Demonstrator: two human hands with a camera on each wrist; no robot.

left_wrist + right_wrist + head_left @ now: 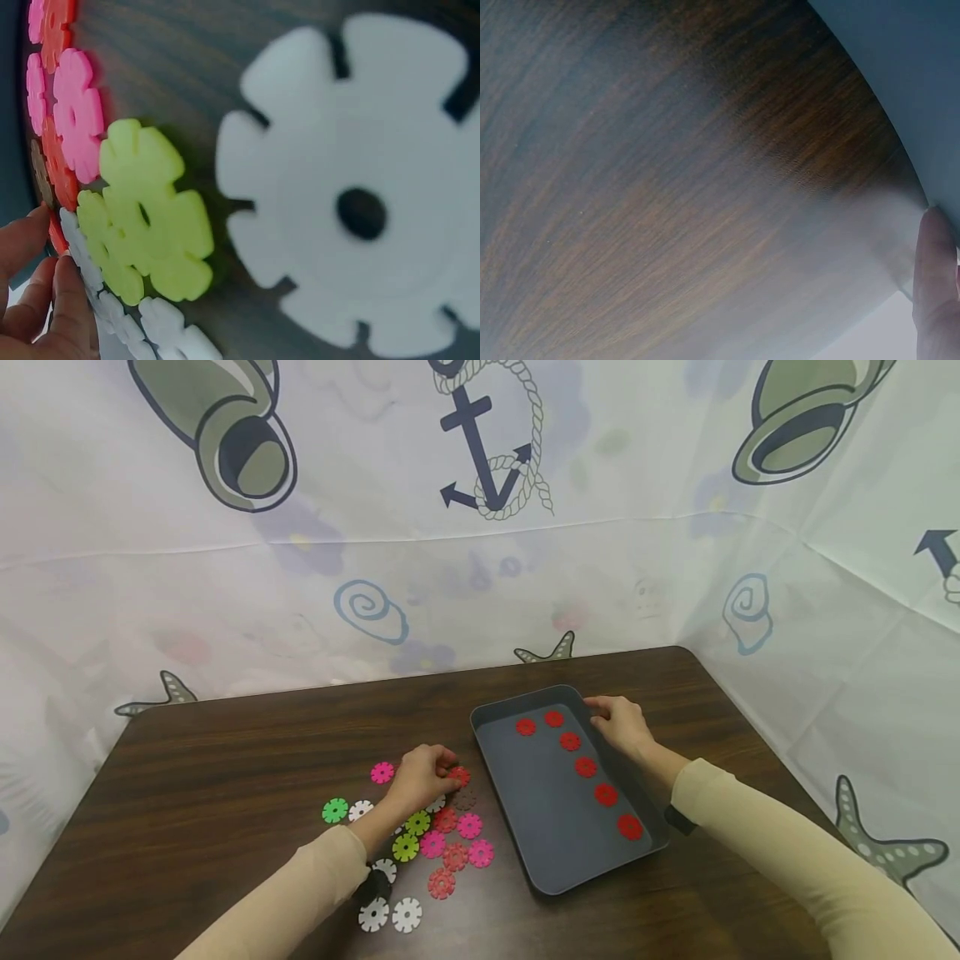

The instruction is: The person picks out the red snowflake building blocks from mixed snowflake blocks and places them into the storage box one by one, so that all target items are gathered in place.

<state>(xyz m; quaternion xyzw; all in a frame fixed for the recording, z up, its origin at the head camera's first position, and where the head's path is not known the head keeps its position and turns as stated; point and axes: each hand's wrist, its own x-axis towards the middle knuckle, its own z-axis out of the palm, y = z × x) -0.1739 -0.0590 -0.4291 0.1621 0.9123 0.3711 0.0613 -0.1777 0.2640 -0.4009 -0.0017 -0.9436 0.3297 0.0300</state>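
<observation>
The left hand (420,782) is pinching a red disc (461,775) in a narrow grip, among loose discs (417,822) beside the tray (551,831); the right hand (624,727) is holding the tray's right side. Six red discs (586,767) are lying inside.

Left hand (417,782) pinching red disc (460,775), tray (536,814) holding 6 discs (585,767)

The desk (225,760) is dark brown with wood lines. Behind it is a white cloth (615,556) with sea pictures: a dark blue anchor (480,452), a rope (537,422), curly blue shells (370,608) and spotty starfish (877,846).
</observation>
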